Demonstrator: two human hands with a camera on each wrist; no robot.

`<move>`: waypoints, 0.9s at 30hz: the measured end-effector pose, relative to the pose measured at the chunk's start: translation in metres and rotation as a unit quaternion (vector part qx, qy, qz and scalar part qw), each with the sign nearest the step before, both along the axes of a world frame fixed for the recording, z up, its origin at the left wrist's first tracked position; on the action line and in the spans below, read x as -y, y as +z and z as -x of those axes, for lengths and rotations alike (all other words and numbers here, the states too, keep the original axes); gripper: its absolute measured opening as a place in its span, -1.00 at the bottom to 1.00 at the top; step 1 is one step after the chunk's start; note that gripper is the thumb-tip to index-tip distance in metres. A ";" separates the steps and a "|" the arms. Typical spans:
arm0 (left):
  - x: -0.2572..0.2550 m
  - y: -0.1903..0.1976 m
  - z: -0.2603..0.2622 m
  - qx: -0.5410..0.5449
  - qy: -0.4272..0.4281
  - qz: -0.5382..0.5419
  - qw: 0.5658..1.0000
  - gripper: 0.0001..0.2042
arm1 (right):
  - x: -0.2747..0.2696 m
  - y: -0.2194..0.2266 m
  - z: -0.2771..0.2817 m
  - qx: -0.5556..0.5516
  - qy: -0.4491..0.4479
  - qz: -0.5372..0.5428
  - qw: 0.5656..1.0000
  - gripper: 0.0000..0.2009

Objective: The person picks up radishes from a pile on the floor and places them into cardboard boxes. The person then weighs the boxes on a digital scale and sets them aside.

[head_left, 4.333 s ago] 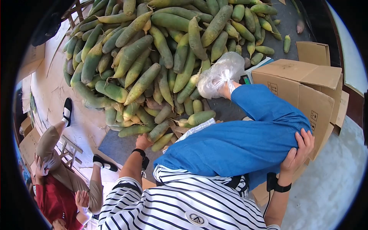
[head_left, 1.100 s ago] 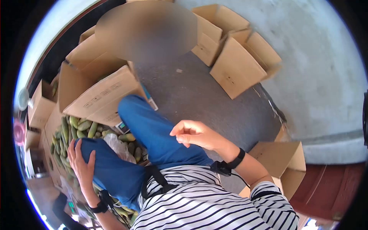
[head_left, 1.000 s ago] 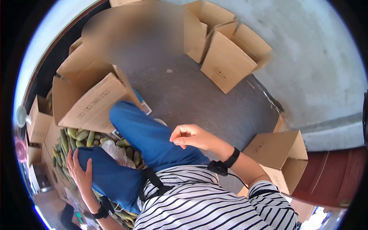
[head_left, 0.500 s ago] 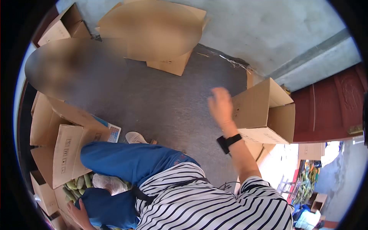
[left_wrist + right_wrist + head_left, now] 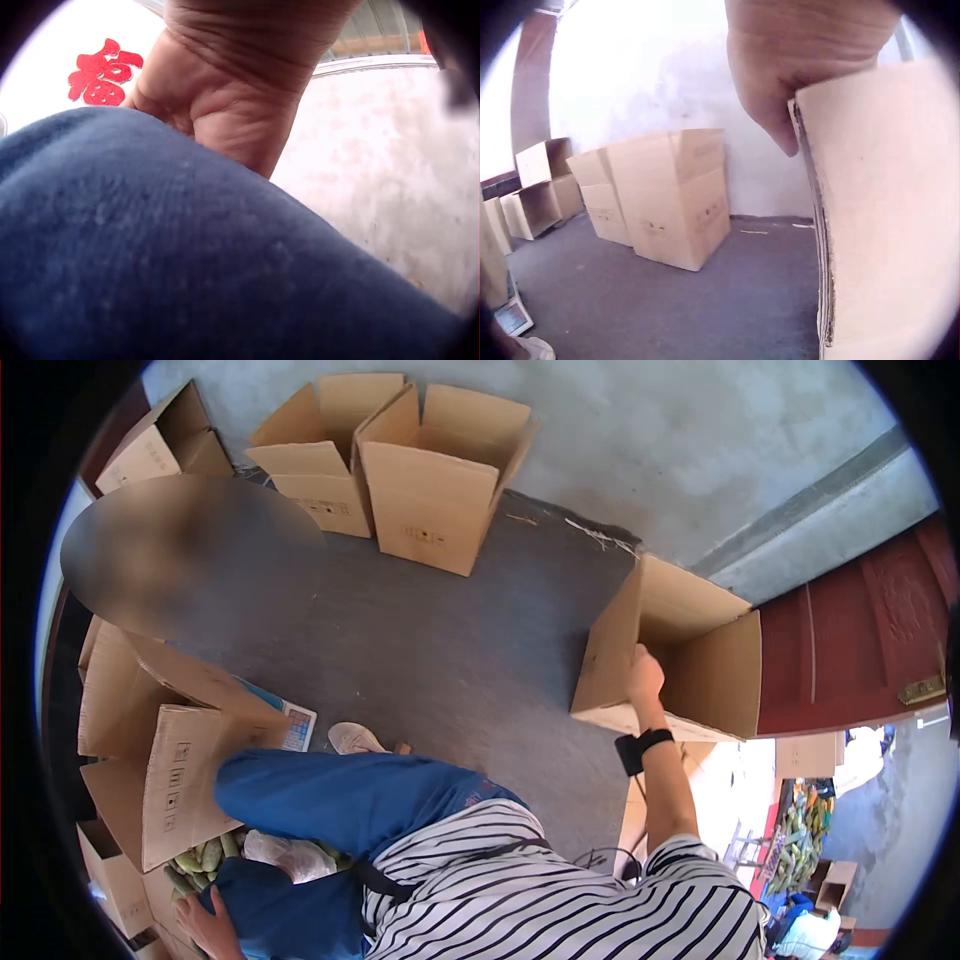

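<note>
My right hand (image 5: 646, 678) grips the top edge of an open cardboard box (image 5: 606, 660) standing at the right of the head view. In the right wrist view, the thumb side of the hand (image 5: 806, 64) lies over the box's edge, with the brown cardboard wall (image 5: 885, 210) close below; the other fingers are hidden. My left hand (image 5: 207, 927) rests on the knee of the blue trousers (image 5: 285, 905), fingers spread loosely over the cloth. The left wrist view shows the heel of that hand (image 5: 232, 112) against the blue cloth (image 5: 187, 247), its fingertips hidden.
Two open boxes (image 5: 435, 510) stand by the grey wall, and another box (image 5: 175, 790) stands close at left beside a scale (image 5: 298, 728). Green radishes (image 5: 205, 857) and a plastic bag (image 5: 290, 857) lie by my leg. A blurred patch covers the upper left.
The view has turned right, away from the radish pile. My left hand went from a radish to my knee. My right hand left my knee, reached right and took hold of the box.
</note>
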State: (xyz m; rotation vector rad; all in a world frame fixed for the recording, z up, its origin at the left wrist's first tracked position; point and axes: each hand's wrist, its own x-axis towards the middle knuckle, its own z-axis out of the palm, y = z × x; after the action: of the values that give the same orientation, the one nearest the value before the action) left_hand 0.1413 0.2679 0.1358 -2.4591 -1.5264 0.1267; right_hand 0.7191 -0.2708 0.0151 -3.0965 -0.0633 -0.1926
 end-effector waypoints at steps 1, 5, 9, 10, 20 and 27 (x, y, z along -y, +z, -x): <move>0.004 0.003 -0.005 -0.015 0.004 -0.010 1.000 -0.59 | -0.021 0.004 0.005 0.009 0.013 -0.024 1.000 -0.75; 0.009 0.003 -0.012 0.011 0.005 -0.034 0.999 -0.62 | -0.071 0.020 0.016 0.005 0.080 -0.080 0.994 -0.75; 0.020 0.015 -0.027 0.022 0.040 -0.014 0.999 -0.64 | -0.125 0.038 0.036 -0.041 0.143 -0.162 0.975 -0.73; 0.022 0.017 -0.028 0.022 0.051 -0.016 0.998 -0.64 | -0.141 0.041 0.041 -0.058 0.152 -0.198 0.966 -0.72; 0.029 0.009 -0.004 0.161 0.047 -0.023 0.986 -0.71 | -0.247 0.082 0.058 -0.056 0.202 -0.447 0.870 -0.71; 0.031 0.009 -0.003 0.205 0.044 0.007 0.978 -0.72 | -0.351 0.071 0.080 -0.056 0.274 -0.598 0.751 -0.75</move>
State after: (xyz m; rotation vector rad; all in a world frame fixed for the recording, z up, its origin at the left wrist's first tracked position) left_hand 0.1442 0.2367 0.1447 -2.5394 -1.7967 -0.3803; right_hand 0.6387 0.0799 0.0862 -1.6851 -0.5746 0.0052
